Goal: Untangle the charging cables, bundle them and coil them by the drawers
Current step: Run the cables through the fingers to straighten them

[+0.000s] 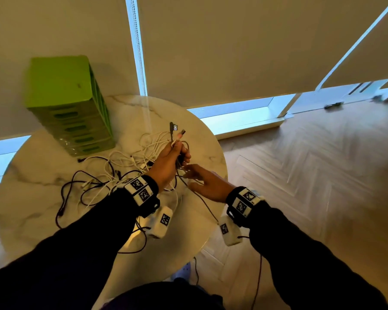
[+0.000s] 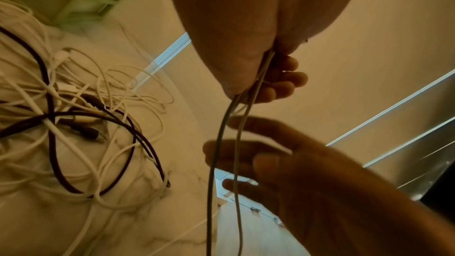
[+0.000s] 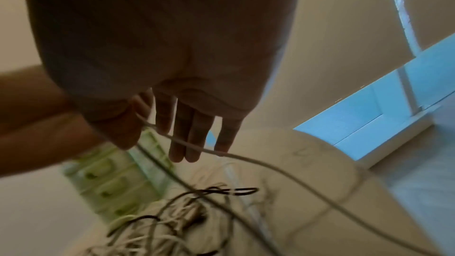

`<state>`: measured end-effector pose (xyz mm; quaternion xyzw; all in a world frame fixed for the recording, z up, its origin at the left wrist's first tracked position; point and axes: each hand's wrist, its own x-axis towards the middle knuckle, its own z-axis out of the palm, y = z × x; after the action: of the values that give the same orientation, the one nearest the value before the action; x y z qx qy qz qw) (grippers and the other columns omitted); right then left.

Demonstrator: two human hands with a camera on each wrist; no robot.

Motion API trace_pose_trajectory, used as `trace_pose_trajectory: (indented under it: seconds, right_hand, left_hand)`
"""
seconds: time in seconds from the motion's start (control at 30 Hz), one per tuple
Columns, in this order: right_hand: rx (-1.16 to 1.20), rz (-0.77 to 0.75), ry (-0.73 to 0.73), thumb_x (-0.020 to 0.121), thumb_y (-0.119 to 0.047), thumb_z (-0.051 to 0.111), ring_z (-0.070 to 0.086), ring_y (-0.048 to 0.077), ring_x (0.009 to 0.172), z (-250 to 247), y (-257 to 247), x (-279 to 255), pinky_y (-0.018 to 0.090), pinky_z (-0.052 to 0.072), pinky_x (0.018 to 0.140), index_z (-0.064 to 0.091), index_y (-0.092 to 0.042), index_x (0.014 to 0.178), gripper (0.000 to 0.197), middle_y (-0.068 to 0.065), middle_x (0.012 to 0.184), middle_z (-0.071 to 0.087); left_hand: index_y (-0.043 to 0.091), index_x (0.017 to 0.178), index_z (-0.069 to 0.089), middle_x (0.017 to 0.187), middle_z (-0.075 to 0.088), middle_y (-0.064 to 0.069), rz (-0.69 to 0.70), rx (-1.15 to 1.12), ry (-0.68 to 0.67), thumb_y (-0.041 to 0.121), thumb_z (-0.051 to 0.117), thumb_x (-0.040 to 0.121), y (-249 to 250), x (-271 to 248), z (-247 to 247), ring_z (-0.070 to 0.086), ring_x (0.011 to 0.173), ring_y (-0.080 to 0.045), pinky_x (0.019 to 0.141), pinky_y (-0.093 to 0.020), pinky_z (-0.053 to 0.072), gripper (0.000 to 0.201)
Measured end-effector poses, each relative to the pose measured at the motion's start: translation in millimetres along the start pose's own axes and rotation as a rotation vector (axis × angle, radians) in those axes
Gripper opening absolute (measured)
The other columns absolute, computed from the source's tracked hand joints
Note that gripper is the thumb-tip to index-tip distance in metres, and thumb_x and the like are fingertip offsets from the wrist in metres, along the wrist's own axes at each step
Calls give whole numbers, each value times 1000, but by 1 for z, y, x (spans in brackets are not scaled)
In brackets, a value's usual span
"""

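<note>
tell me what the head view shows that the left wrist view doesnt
Only the head view shows the USB plug ends sticking up above the left hand, and the whole green plastic drawer tower. Only the left wrist view shows two thin cables hanging from that hand's curled fingers. Both show the open right hand and the tangled pile of white and black cables.

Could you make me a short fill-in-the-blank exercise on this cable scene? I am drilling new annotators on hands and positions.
1. The left hand grips several cable ends, their plugs pointing ____.
2. The right hand has its fingers ____, held beside the hanging cables.
3. The tangle of white and black charging cables lies on the round ____ table.
4. The tall plastic drawer unit is ____ in colour.

Missing words: up; straight; marble; green
</note>
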<state>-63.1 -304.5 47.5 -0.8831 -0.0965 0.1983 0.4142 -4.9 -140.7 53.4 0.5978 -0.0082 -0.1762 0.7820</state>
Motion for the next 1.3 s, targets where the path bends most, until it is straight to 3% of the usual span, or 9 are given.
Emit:
trace_pose_trajectory:
  seconds: [0.17, 0.3, 0.47, 0.6, 0.77, 0.87, 1.13, 1.23, 1.3]
  right_hand:
    - [-66, -184, 225, 105, -26, 47, 50, 18, 77, 13, -25, 12, 28, 43, 72, 55, -8, 106, 20, 5, 90, 56]
    - [-40, 56, 332, 108, -26, 39, 61, 25, 77, -7, 0, 7, 32, 49, 70, 52, -7, 99, 25, 9, 88, 62]
    - [-458, 566, -385, 95, -35, 58, 55, 29, 124, -27, 34, -4, 37, 44, 102, 58, -9, 130, 43, 12, 136, 59]
    - [-239, 243, -209, 74, -60, 78, 26, 22, 149, -12, 1, 11, 44, 29, 120, 8, -24, 160, 118, 4, 164, 22]
    - [203, 64, -289, 99, -32, 61, 64, 24, 97, 33, -69, 35, 42, 53, 92, 45, -3, 137, 51, 25, 105, 67]
    - [354, 61, -418, 107, -39, 39, 41, 13, 50, 42, -82, 27, 29, 50, 57, 51, -2, 89, 43, 6, 59, 40]
    - [-143, 4, -17, 101, -51, 35, 53, 27, 73, -32, -42, 45, 37, 46, 74, 62, -4, 91, 55, 12, 82, 61]
    - [-203, -18, 91, 105, -46, 34, 63, 30, 90, -17, -35, 52, 41, 50, 87, 69, -7, 107, 52, 16, 100, 71]
    - [-159, -22, 24, 104, -51, 32, 54, 15, 72, 11, -41, 53, 34, 44, 76, 63, -26, 83, 46, -1, 79, 64]
  left_hand:
    - [24, 86, 55, 81, 65, 10, 43, 187, 59, 43, 35, 108, 4, 1, -18, 53, 77, -9, 72, -29, 38, 35]
    - [21, 82, 53, 67, 57, 9, 8, -16, 186, 36, 32, 111, 16, 2, -27, 44, 60, -8, 57, -23, 31, 38]
    - [18, 74, 40, 53, 30, 8, -44, -299, 78, 37, 31, 110, 45, 0, -39, 23, 49, -8, 54, -27, 15, 42]
    - [19, 80, 39, 54, 25, 10, -10, -245, -20, 39, 29, 110, 54, -9, -32, 17, 51, -8, 55, -29, 12, 37]
    - [23, 81, 37, 55, 22, 10, -58, -327, -30, 41, 33, 109, 63, -18, -31, 11, 53, -9, 55, -28, 10, 34]
    - [22, 71, 34, 54, 24, 7, -153, -382, -80, 43, 36, 107, 70, -21, -51, 22, 48, -10, 51, -26, 22, 41]
    - [17, 73, 40, 58, 31, 1, -112, -475, -29, 33, 34, 108, 77, -36, -87, 53, 64, -23, 87, -41, 52, 39]
    - [20, 77, 41, 62, 30, 3, 13, -570, 74, 37, 33, 109, 79, -33, -84, 39, 59, -15, 81, -36, 47, 37]
    - [25, 77, 39, 64, 29, 5, 87, -614, 179, 42, 36, 107, 81, -28, -79, 31, 57, -12, 68, -28, 39, 35]
